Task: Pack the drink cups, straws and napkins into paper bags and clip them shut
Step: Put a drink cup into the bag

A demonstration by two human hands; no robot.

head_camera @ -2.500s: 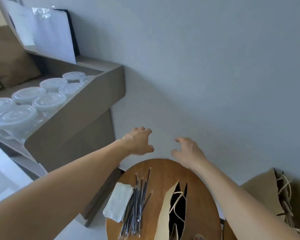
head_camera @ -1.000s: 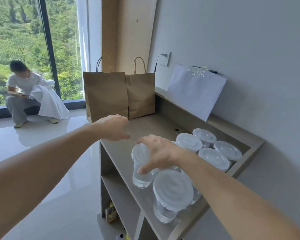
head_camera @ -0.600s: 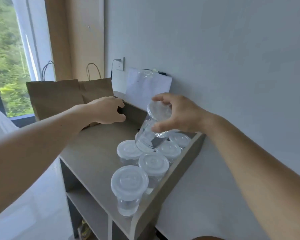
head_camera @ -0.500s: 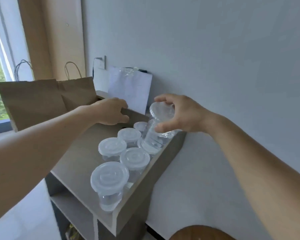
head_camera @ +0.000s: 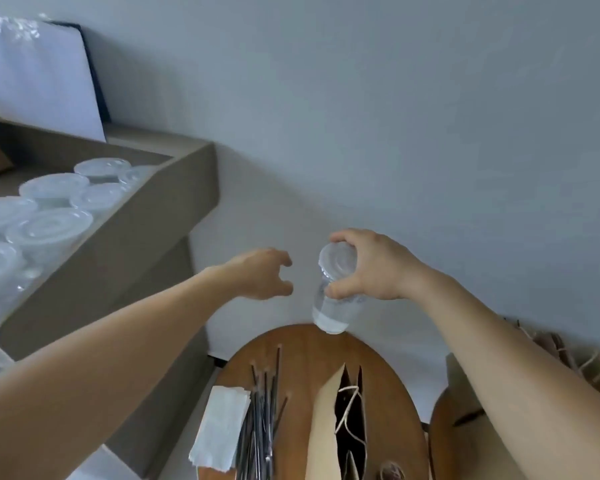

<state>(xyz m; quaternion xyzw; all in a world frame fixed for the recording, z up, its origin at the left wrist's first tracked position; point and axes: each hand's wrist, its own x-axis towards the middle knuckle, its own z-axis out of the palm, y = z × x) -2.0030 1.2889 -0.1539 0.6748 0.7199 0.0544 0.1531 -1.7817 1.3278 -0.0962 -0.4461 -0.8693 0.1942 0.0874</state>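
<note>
My right hand (head_camera: 374,268) grips a clear lidded drink cup (head_camera: 333,296) by its lid, holding it in the air above the far edge of the round wooden table (head_camera: 388,372). My left hand (head_camera: 262,273) hovers just left of the cup, fingers apart, holding nothing. On the table an open brown paper bag (head_camera: 340,420) stands with its mouth up. A bundle of dark straws (head_camera: 262,424) and a stack of white napkins (head_camera: 222,427) lie to its left.
Several more lidded cups (head_camera: 49,223) stand on the grey shelf unit (head_camera: 125,237) at left, with a white sheet (head_camera: 45,74) leaning on the wall behind. More brown bags (head_camera: 568,368) with cord handles sit at right, behind my right arm.
My right hand lifted a cup off the shelf and carried it right, over the round table. My view swung from the shelf down to the table; my left hand came along, empty.
</note>
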